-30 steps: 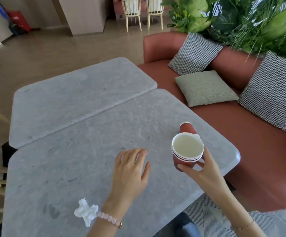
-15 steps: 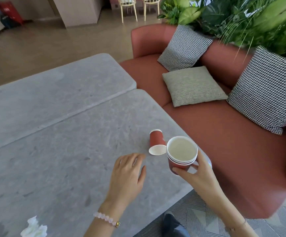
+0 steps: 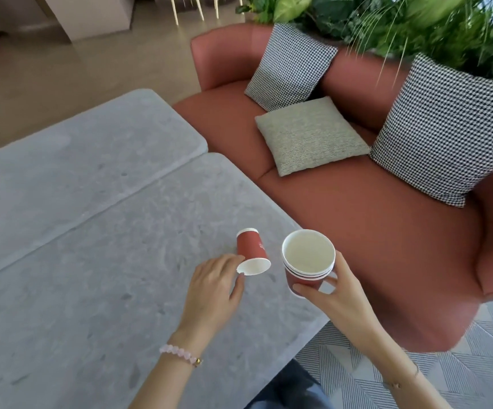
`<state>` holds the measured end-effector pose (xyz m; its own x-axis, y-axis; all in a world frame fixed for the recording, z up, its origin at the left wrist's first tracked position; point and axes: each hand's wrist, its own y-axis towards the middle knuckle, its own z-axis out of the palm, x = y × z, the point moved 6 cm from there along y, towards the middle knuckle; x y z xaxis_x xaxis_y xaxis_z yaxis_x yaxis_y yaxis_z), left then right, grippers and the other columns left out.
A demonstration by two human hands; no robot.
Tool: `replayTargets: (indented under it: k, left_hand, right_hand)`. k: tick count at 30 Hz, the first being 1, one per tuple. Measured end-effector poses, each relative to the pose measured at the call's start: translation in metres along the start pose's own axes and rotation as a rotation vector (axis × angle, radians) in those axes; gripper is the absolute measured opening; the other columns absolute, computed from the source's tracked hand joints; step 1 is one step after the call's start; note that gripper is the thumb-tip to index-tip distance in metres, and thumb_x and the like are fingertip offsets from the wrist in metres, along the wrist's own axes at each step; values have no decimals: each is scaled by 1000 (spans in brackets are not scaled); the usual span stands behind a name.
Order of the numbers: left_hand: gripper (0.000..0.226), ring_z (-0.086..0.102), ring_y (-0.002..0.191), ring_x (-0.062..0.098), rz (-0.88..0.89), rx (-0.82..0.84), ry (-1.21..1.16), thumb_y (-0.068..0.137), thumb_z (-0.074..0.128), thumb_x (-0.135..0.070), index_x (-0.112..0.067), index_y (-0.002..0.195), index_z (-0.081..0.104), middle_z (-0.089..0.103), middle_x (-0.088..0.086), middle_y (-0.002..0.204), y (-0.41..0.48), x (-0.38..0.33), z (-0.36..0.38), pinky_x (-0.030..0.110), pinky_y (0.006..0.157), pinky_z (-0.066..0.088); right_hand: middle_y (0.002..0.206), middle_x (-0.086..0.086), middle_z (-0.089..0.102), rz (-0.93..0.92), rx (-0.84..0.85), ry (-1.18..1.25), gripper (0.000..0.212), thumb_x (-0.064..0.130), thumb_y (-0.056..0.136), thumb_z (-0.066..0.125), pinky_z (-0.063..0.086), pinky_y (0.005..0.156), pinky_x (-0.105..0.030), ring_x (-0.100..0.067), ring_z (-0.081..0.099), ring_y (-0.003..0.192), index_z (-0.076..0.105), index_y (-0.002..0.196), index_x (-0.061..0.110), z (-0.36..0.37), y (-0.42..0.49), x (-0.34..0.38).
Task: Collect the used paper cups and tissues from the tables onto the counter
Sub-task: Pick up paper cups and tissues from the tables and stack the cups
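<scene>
Head view: tipped cup lies near the desk's right edge. Left grip is spread, fingertips at its rim. Right grip wraps the stack. I'd pinch the rim, then nest it gently.

Two grey, stone-look tabletops set edge to edge — far slab, near slab — with a narrow seam running between them. Corners rounded; surfaces mottled with darker flecks. On the near slab, close to its right-hand edge: one red paper cup lying on its side, white mouth toward the camera, base pointing away.
</scene>
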<state>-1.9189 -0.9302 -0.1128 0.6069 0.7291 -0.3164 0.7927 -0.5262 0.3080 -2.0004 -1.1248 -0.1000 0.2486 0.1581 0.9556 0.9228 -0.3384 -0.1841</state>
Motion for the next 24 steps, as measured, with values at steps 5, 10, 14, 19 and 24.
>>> replayTargets:
  k: [5,10,14,19,24]
  left_hand:
    - [31,54,89,18,30,-17,-14,85,42,-24,-8,101,64,67,4,98,30,29,5,28,77,38]
    - [52,62,101,28,199,220,97,72,61,-16,-17,122,48,63,7,117,63,58,34,36,82,51]
    - [96,52,117,25,362,457,156,47,74,-2,-25,133,40,53,4,133,72,60,60,39,85,50]
    - [98,50,119,23,545,492,219,42,73,5,-29,129,43,51,-3,133,78,52,85,36,87,47]
    - [89,50,119,20,604,482,163,45,78,3,-28,123,47,55,-5,128,77,49,95,35,86,46]
  right_hand:
    - [107,19,62,11,-56,4,60,10,67,82,42,75,-3,10,57,96,50,106,42,4,0,2]
    - [108,20,62,53,-88,18,60,10,68,82,42,73,-1,14,56,95,50,106,42,10,-4,-2]
    - [105,23,63,86,-139,28,61,10,67,82,43,73,-2,14,56,95,50,107,43,10,-7,-8]
    - [104,27,62,121,-180,18,62,14,66,83,43,70,-1,16,55,95,49,108,46,12,-9,-15]
    - [114,22,59,132,-198,20,62,15,67,82,44,71,-3,14,55,96,49,108,47,14,-8,-19]
